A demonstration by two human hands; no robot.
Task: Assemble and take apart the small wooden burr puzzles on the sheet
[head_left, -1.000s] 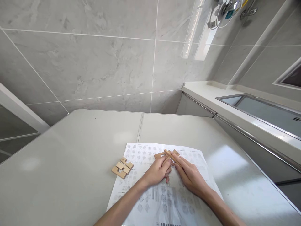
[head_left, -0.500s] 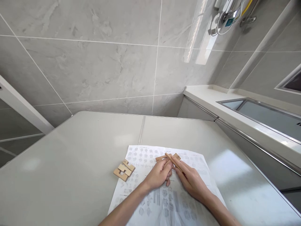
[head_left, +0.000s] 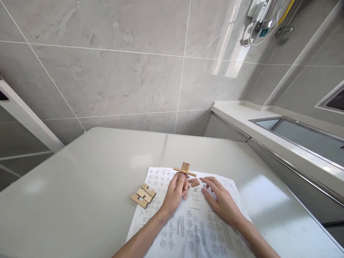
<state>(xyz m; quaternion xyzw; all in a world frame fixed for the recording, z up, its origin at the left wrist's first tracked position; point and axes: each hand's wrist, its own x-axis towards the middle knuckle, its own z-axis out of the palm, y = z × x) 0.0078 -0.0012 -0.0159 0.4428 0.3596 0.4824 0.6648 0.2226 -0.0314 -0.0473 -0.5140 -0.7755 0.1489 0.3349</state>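
Note:
My left hand is closed around crossed wooden puzzle pieces, one flat and upright, one a thin strip running across it. Its fingers hide the lower part of them. Just right of those fingers, a notched wooden piece lies on the printed sheet. Apart from it, my right hand hovers over the sheet's right side, fingers spread and nothing in them. Several light wooden puzzle pieces lie fitted or stacked together at the sheet's left edge.
The sheet lies on a pale table with a seam running toward the wall. A grey tiled wall rises behind. At right stands a white counter with a sink.
My right hand has let go of the wooden pieces and moved right, its fingers opening. My left hand has turned the crossed pieces and moved slightly left and up.

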